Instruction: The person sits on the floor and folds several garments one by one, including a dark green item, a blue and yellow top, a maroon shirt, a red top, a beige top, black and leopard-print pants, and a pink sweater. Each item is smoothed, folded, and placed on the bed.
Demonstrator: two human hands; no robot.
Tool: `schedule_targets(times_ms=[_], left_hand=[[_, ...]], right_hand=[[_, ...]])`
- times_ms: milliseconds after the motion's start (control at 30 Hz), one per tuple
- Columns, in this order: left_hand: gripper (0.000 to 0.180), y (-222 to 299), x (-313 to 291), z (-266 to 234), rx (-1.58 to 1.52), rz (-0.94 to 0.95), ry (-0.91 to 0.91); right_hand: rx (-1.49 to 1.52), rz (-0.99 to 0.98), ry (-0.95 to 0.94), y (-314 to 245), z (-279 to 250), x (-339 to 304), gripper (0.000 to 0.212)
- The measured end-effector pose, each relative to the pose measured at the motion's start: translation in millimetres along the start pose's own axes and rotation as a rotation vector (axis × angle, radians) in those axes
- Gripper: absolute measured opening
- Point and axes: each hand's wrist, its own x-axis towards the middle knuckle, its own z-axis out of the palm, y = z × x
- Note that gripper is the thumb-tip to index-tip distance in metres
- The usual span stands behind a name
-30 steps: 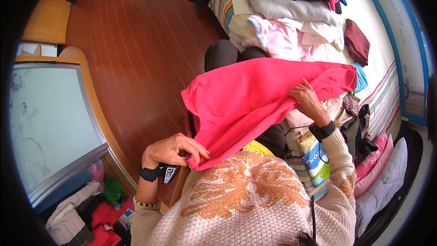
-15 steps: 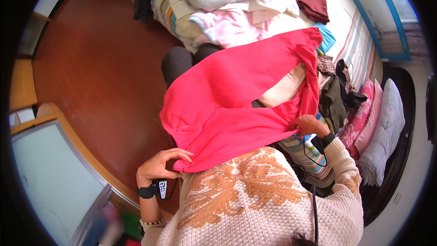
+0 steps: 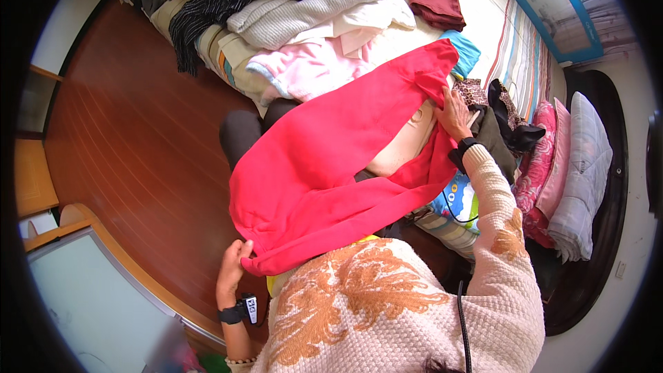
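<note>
A bright red garment lies spread across my lap and knees, one long part stretching up toward the bed. My left hand is closed on its lower left corner. On the right side, my right hand grips the fabric by the narrow far part; some of its fingertips are hidden. A beige bag or cushion-like item shows through the gap between two parts of the garment.
Ahead stands a bed with a folded grey knit, a pink fleece, a folded maroon cloth and dark clothes. Pillows stand at the right. Brown wooden floor stretches left, beside a glass-topped piece.
My right hand has moved from the garment's near right edge up to its far right part. My left hand stays at the lower left corner. The whole view has shifted a little.
</note>
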Motion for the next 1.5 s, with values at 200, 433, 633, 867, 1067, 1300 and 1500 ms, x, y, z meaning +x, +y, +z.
schedule_targets(times_ms=[200, 433, 633, 867, 1067, 1300, 1500], left_hand=[[0.068, -10, 7, 32, 0.346, 0.116, 0.200], [0.047, 8, 1, 34, -0.046, 0.135, 0.195], [0.046, 68, -55, 38, 0.826, 0.442, 0.403], [0.037, 56, -57, 31, 0.544, 0.513, -0.300], [0.019, 36, -26, 5, -0.349, 0.326, 0.139], [0.046, 23, 47, 0, -0.854, 0.251, 0.255], [0.051, 9, 39, -3, -0.563, 0.272, 0.183]], right_hand=[[1.155, 0.785, 0.053, 109, 31, 8, 0.025], [1.836, 1.173, 0.450, 225, 21, -106, 0.032], [1.697, 1.298, 0.476, 208, -6, -143, 0.033], [1.779, 1.231, 0.381, 277, 14, -112, 0.022], [1.477, 0.552, 0.430, 254, -21, -22, 0.012], [2.008, 0.697, 0.090, 129, -28, 131, 0.033], [1.536, 0.808, -0.283, 102, 34, 96, 0.021]])
